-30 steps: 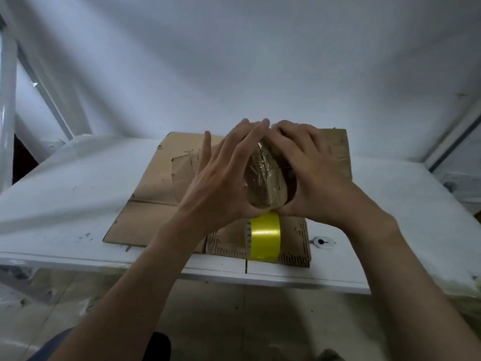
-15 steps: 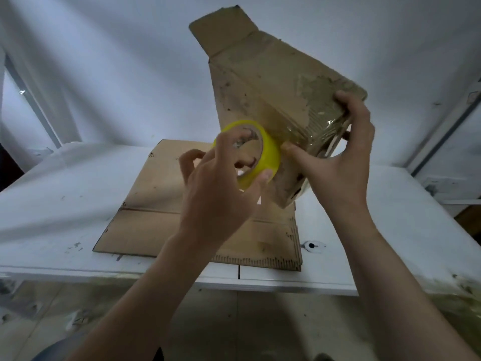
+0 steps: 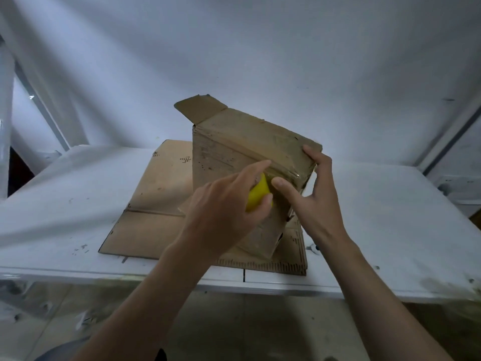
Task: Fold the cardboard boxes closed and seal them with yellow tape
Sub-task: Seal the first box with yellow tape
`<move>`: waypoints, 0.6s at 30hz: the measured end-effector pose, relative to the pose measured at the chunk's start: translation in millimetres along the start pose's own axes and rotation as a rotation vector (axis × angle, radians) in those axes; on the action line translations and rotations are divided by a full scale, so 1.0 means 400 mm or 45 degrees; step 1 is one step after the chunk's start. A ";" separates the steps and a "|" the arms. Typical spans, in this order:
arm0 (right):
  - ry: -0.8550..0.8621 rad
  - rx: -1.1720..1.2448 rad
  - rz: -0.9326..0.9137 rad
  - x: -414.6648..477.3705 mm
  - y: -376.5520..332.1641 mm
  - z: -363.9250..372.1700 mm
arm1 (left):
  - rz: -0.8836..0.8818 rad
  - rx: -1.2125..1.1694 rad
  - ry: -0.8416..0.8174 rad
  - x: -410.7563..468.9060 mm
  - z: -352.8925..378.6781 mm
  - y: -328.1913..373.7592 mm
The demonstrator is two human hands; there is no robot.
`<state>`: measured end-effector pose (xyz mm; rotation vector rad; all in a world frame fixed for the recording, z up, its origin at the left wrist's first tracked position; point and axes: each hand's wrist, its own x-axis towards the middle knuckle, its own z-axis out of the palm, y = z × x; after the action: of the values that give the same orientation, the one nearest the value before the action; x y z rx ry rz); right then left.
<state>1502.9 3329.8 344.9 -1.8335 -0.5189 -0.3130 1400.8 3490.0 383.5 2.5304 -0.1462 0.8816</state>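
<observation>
A worn cardboard box point(image 3: 234, 152) stands tilted on one corner over a flat cardboard sheet point(image 3: 156, 199), with one flap sticking up at its far top. My left hand point(image 3: 223, 207) grips the yellow tape roll point(image 3: 257, 195) and holds it against the box's near face. My right hand point(image 3: 312, 194) clasps the box's right end, thumb on the near face beside the roll, fingers over the top edge. Clear old tape shines on that end. Most of the roll is hidden behind my left hand.
The flat sheet lies on a white table point(image 3: 377, 230) whose front edge runs just below my forearms. A white wall rises behind. White frame bars stand at the far left point(image 3: 39, 108) and far right point(image 3: 447, 131). Floor shows under the table.
The box has come down from high in the air to rest tilted on the flat sheet. My left hand has brought the yellow roll against its near face; my right hand still holds the box's end.
</observation>
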 end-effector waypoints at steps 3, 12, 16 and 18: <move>0.087 0.061 0.048 0.006 -0.002 0.044 | -0.066 0.120 -0.040 0.007 0.009 0.003; 0.027 -0.060 -0.153 0.045 0.027 0.049 | -0.337 0.068 -0.262 0.029 -0.038 -0.035; -0.031 -0.012 -0.096 0.052 0.030 0.040 | -0.487 0.102 -0.350 0.026 -0.027 -0.085; -0.038 -0.021 -0.086 0.048 0.021 0.049 | -0.489 0.108 -0.309 0.021 -0.012 -0.094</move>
<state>1522.9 3349.9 340.5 -1.8419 -0.6016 -0.3372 1414.0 3526.2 377.5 2.6093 0.2998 0.4387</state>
